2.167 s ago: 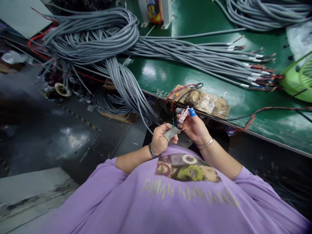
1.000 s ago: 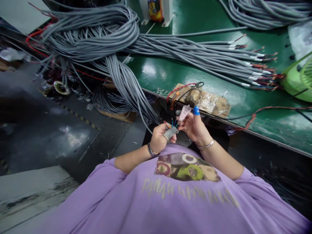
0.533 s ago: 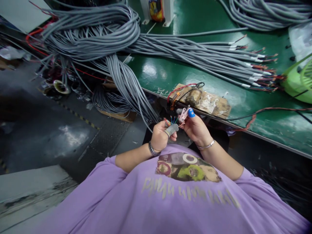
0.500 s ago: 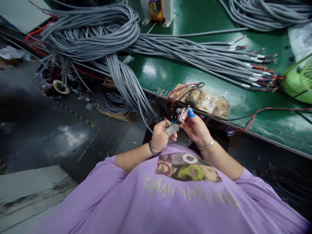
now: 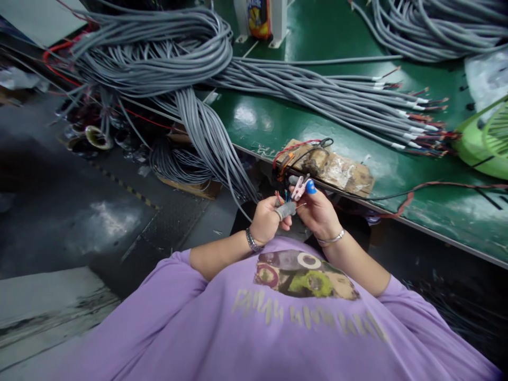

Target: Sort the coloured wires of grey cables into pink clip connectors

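My left hand (image 5: 266,219) is closed on a grey cable (image 5: 242,210), which comes in from the bundle at the left. Thin coloured wires (image 5: 282,198) fan out of the cable end above its fingers. A grey wrap (image 5: 286,210) covers what looks like the left thumb. Close beside it, my right hand (image 5: 320,216) pinches a small pink clip (image 5: 299,188), shaped like a clothes peg. On the right thumb sits a blue cover (image 5: 310,187). One thin wire shows between the hands; whether the clip grips it I cannot tell.
A wooden block (image 5: 345,174) with leads lies on the green table's (image 5: 448,211) near edge. Behind it, grey cables (image 5: 317,90) with bared ends stretch rightward from a large coil (image 5: 159,47). A green fan (image 5: 488,140) stands at the right.
Both hands stay close together with the cable and the pink clip. The left hand has shifted slightly right, and the whole view has tilted a little.
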{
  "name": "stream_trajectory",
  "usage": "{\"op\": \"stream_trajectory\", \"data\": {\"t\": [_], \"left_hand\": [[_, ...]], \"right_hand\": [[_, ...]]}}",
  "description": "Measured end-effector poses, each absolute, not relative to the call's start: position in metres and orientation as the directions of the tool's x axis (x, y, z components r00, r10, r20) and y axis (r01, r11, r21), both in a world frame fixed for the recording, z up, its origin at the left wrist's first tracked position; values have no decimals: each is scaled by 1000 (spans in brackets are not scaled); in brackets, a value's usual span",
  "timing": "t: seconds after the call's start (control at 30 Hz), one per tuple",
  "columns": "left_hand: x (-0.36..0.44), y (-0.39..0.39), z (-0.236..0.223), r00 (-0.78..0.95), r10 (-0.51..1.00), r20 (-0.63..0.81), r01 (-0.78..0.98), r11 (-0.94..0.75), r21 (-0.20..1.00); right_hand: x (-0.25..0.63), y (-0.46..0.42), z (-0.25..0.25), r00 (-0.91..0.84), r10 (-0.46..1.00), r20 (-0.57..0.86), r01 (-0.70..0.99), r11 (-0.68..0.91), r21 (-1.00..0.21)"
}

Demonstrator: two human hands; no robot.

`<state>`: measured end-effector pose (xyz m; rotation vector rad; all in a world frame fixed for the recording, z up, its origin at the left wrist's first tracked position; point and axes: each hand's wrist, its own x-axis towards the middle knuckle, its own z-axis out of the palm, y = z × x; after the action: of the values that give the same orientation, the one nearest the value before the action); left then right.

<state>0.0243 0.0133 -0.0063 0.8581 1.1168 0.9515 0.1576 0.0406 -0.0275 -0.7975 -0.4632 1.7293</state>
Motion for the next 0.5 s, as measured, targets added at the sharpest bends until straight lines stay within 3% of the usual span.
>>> {"op": "stream_trajectory", "data": {"t": [0.23,0.5], "left_hand": [[25,12,-1,132,914,-384,-204,404,892],[26,13,-5,137,919,-370,-202,392,898]], "right_hand": [[156,39,-23,-156,940,-304,-699,-322,-639],[157,39,-27,-169,952,-255,-651,-302,-696]]}}
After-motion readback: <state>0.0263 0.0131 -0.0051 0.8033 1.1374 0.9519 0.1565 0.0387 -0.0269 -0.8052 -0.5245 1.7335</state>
